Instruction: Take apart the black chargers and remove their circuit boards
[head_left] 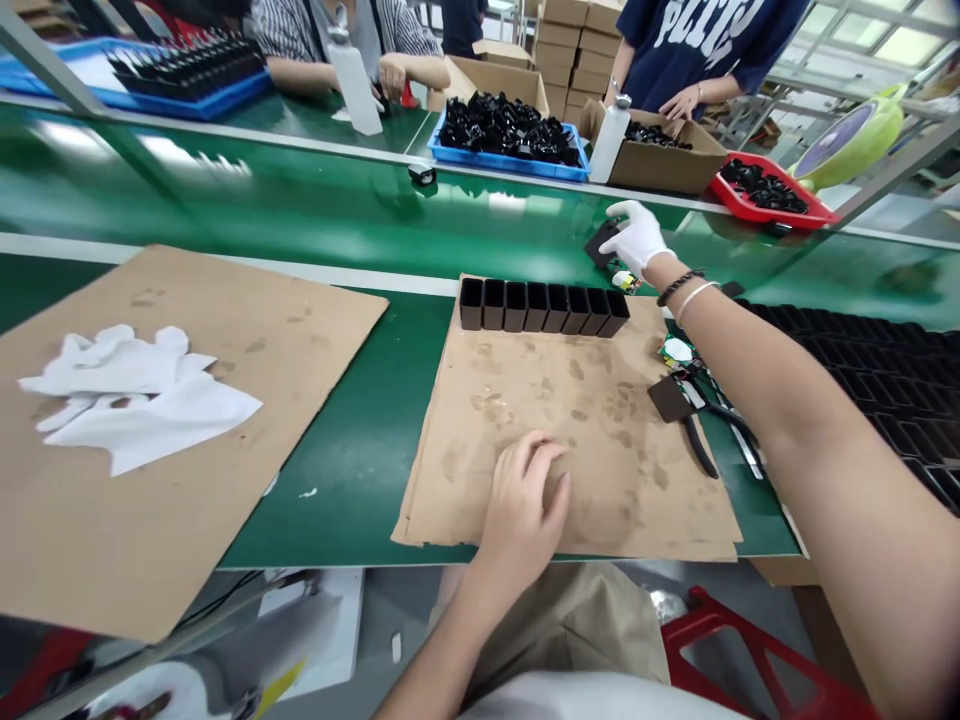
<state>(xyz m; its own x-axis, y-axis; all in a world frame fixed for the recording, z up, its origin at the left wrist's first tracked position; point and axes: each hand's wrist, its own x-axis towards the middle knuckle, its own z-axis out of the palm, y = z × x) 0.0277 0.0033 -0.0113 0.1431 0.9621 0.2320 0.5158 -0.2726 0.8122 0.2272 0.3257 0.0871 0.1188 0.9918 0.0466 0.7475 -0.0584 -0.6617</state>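
My right hand (636, 238), in a white glove, reaches to the far side of the bench with its fingers on a black plastic case (600, 245). A small circuit board (626, 281) shows just below that hand. My bare left hand (525, 495) rests near the front of a stained cardboard sheet (510, 440), fingers loosely bent and apart, holding nothing. Along the sheet's back edge stands a row of several black open-topped cases (536, 307). Beside my right forearm lie another circuit board (677, 350), a dark flat block (675, 397) and a black-handled tool (700, 447), partly covered.
White gloves (135, 385) lie on another cardboard sheet (247, 400) at left. Many black cases (885, 370) fill the right side. Beyond the green conveyor (300, 190) are a blue tray of black parts (510, 135), a red tray (772, 195), white bottles (611, 138) and two co-workers.
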